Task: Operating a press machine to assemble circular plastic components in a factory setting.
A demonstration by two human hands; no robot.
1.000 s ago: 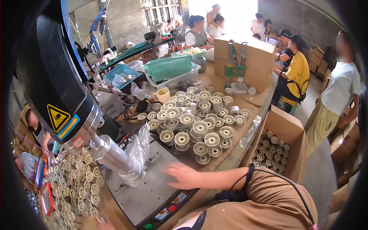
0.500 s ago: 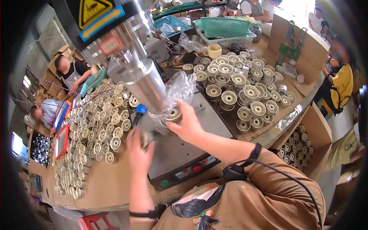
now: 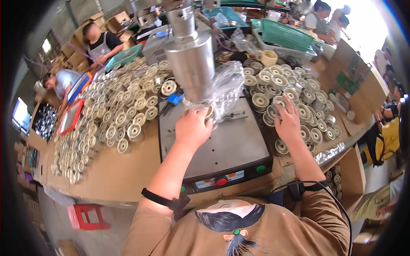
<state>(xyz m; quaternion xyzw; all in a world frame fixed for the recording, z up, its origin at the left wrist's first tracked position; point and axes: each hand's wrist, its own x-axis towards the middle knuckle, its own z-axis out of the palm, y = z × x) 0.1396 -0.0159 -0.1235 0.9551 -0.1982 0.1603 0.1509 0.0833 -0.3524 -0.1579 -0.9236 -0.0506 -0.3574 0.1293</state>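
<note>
My left hand (image 3: 193,128) is closed around a cream round flanged part (image 3: 209,112) with a centre hole, directly beneath the steel cylinder head (image 3: 190,64) of a bench press. Clear plastic film (image 3: 230,81) hangs beside that head, against the part. Over the right-hand heap, my right hand (image 3: 288,121) has its fingers around another cream flanged part (image 3: 279,101), which touches the parts below. The flat grey press bed (image 3: 226,147) lies between my forearms, with a red button (image 3: 221,181) and green buttons (image 3: 261,169) along its front.
Many similar parts (image 3: 121,115) cover the cardboard-topped table at left. A red-framed tray (image 3: 71,116), a cream cup (image 3: 269,58) and green baskets (image 3: 286,35) stand around. An open carton (image 3: 352,173) is at right, a red stool (image 3: 88,216) below left. Other people sit beyond the table.
My right hand has moved from under the press head to the right-hand heap, carrying a part. My left hand has brought another part in under the head. The view has turned.
</note>
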